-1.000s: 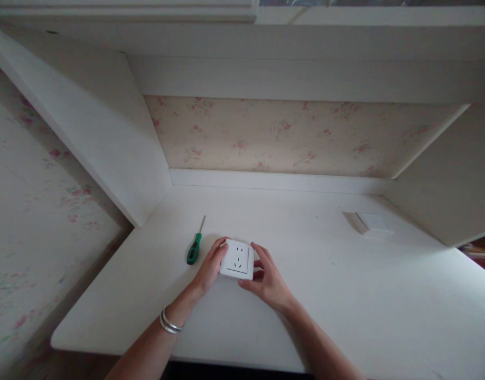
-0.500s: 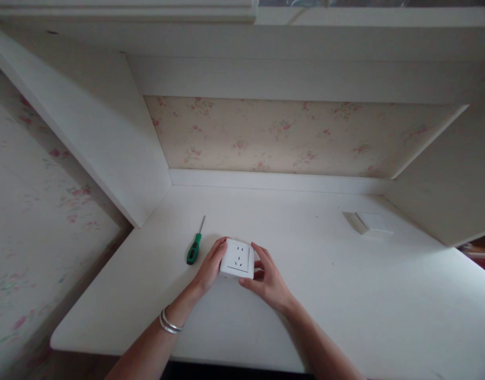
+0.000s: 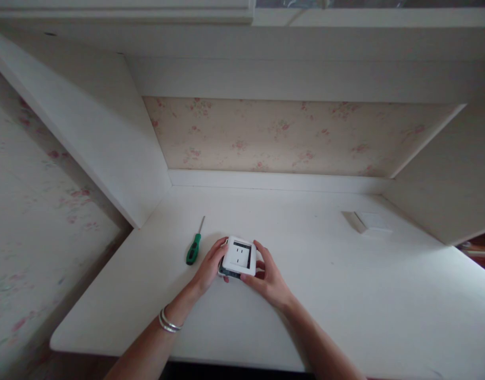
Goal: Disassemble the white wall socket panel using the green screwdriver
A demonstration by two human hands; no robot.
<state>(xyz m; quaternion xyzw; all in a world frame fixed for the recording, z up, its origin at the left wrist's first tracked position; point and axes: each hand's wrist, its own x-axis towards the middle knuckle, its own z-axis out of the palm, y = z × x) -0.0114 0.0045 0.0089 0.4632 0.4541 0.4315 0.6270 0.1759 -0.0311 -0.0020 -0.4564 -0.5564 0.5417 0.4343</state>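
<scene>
A white square wall socket sits near the front middle of a white desk. Both my hands grip it. My left hand curls round its left edge, and a silver bracelet shows on that wrist. My right hand pinches its right and near edges. The white front cover is lifted a little at the near side, so a dark inner part shows under it. A green-handled screwdriver lies just left of my left hand.
A second white plate lies flat at the back right of the desk. White side panels wall the desk in on both sides, with floral wallpaper behind and a shelf overhead.
The socket's front cover has come up off its base at the near edge, baring a dark gap. My fingers have shifted slightly round it.
</scene>
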